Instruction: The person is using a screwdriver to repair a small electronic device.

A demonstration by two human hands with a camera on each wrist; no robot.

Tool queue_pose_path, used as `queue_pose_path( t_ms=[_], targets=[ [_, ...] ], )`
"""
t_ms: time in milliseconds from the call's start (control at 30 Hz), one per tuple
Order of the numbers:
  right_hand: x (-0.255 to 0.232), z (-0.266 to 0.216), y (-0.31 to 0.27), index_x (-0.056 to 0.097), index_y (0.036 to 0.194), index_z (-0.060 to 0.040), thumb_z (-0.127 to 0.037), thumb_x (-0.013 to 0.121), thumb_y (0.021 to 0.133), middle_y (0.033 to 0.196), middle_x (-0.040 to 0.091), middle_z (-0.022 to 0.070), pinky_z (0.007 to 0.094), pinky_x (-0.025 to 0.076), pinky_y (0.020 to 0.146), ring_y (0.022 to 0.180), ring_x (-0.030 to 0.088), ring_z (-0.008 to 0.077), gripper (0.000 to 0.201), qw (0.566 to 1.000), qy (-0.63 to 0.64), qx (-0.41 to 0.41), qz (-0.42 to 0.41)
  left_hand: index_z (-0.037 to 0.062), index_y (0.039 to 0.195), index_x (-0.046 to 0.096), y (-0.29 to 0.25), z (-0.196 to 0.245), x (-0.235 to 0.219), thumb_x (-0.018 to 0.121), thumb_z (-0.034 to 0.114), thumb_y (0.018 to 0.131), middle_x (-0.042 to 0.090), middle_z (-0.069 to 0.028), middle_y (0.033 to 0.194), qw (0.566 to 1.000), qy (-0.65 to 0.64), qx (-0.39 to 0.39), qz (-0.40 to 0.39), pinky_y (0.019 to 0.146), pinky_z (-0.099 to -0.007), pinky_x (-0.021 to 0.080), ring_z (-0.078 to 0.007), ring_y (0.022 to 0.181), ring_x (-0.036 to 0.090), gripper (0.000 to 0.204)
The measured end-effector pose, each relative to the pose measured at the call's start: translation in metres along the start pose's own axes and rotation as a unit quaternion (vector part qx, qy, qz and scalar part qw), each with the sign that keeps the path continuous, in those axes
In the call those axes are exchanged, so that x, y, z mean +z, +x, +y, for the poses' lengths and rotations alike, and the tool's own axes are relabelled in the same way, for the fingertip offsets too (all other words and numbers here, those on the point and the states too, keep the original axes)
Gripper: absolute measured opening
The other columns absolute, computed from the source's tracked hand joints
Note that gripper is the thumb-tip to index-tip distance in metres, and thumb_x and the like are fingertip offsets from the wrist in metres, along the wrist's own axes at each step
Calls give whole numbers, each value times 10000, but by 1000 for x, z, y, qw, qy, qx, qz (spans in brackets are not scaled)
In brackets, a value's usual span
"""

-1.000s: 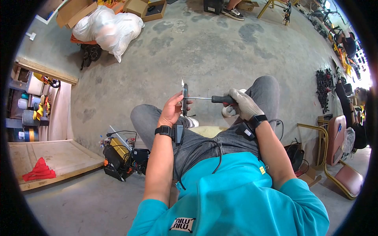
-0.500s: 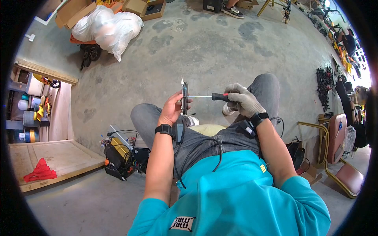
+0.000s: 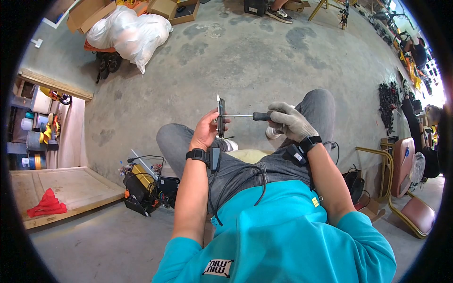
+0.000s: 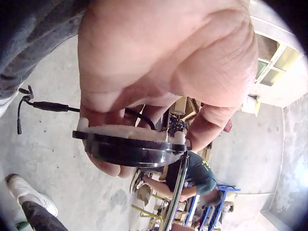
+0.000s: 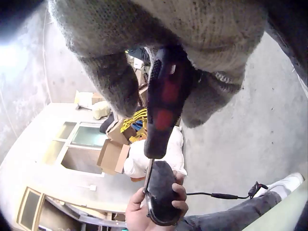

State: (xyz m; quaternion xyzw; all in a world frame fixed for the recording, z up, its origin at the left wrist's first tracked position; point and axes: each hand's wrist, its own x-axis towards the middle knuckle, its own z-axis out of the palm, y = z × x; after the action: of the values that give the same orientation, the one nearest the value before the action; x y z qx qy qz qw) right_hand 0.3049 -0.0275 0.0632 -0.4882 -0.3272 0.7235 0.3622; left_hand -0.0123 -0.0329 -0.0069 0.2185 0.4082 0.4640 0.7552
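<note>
Top: one bright turquoise garment of smooth cloth (image 3: pixel 302 236), whose short sleeves (image 3: pixel 365 236) ended above the elbows. Markings: a pale rectangular patch (image 3: pixel 218 268) bore two rows of heavy black lettering; a small yellow tag (image 3: pixel 315 202) sat near the hem. Trousers: faded grey denim jeans (image 3: pixel 318 111), darker over the lap. Footwear: white shoes (image 3: pixel 231 145). Glove: one off-white knitted glove (image 5: pixel 211 33), ribbed at the cuff, covered the right hand (image 3: pixel 289 122). Wristwear: a black strap encircled each wrist, left (image 3: pixel 197 155) and right (image 3: pixel 310 142). Attachments: a dark boxy unit (image 3: pixel 214 159) adjoined the left strap; a black unit with a white label (image 3: pixel 297 155) adjoined the right. Cabling: a thin black cable (image 3: pixel 236 174) looped across the lap.
</note>
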Motion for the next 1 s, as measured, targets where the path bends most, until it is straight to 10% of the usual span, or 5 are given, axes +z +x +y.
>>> queue_pose_path(
  t_ms=[100, 433, 500, 600, 1000],
  targets=[
    [-10, -1, 7, 535, 1318, -2, -174, 645, 963, 1114, 577, 117, 272, 543, 657, 820, 639, 173, 410, 994, 7, 100, -37, 21, 1297, 585, 1, 0, 0, 566, 214, 972, 681, -136, 1204, 1000, 2, -4, -1, 821, -436, 574, -298, 1066, 686, 378],
    [-14, 5, 6, 540, 1324, -20, -154, 595, 992, 1027, 600, 113, 283, 538, 654, 845, 648, 184, 363, 999, 2, 35, -21, 21, 1310, 575, 2, -1, 0, 566, 202, 968, 684, -135, 1185, 1000, 0, -4, 8, 799, -443, 576, -301, 1066, 686, 387],
    [-43, 35, 29, 548, 1311, -28, -160, 624, 981, 1044, 591, 116, 277, 537, 662, 837, 638, 180, 363, 951, -257, -115, -129, -11, 1342, 557, 0, 1, 5, 603, 180, 957, 693, -131, 1096, 1000, -16, -3, 22, 739, -391, 605, -281, 989, 711, 432],
    [-11, -3, 1, 558, 1278, -26, -193, 632, 984, 1009, 599, 114, 282, 521, 620, 784, 618, 162, 346, 997, 21, 55, -54, -7, 1339, 558, -2, 1, 5, 603, 181, 956, 691, -129, 1090, 1000, -17, 2, 22, 737, -390, 605, -282, 988, 712, 429],
    [-9, -1, 2, 563, 1266, -15, -204, 634, 971, 978, 624, 113, 258, 430, 491, 733, 597, 140, 357, 999, -22, 20, -42, 21, 1284, 576, 1, -1, 0, 557, 216, 962, 679, -136, 1177, 1000, 8, 3, 22, 809, -450, 570, -301, 1060, 686, 377]
  ],
)
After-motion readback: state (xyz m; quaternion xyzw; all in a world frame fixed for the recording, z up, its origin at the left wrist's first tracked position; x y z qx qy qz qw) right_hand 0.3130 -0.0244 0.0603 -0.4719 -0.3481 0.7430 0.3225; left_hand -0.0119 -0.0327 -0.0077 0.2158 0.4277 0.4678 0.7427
